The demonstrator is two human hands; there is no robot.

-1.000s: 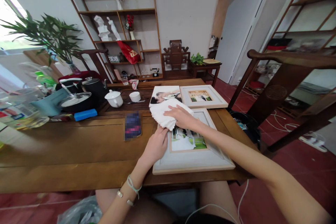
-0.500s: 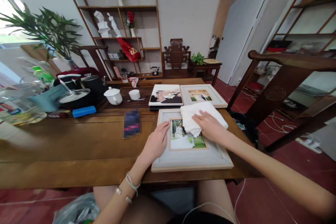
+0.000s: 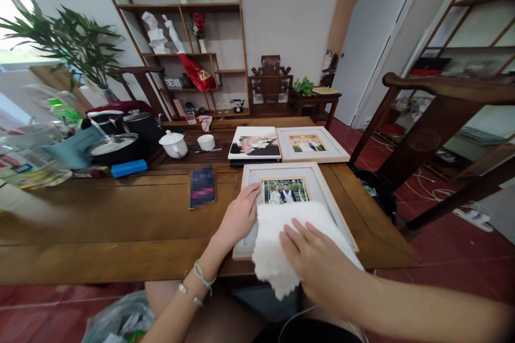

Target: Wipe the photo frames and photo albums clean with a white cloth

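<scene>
A light wooden picture frame point(image 3: 336, 198) lies flat near the table's front edge, showing a photo of two people in its middle. My left hand point(image 3: 240, 213) rests over its left rim, fingers pointing away from me, and holds it in place. My right hand point(image 3: 308, 252) presses a white cloth point(image 3: 269, 225) down on the lower part of the frame. The cloth hides the bottom of the photo, and one scalloped corner hangs past the table edge. Behind lie a second framed photo point(image 3: 333, 151) and a white-edged photo panel point(image 3: 254, 143).
On the wooden table point(image 3: 120, 230), left of the frame, lies a blurred dark item point(image 3: 203, 186). Further back stand a white lidded cup point(image 3: 174, 143), a small white bowl point(image 3: 206, 142), a blue box point(image 3: 129, 169) and a black kettle point(image 3: 139, 127). A wooden chair point(image 3: 426, 139) stands at right.
My right hand has drawn the white cloth from the frame's upper right down towards me, past its front edge. The couple in the photo is now uncovered. My left hand stays on the left rim.
</scene>
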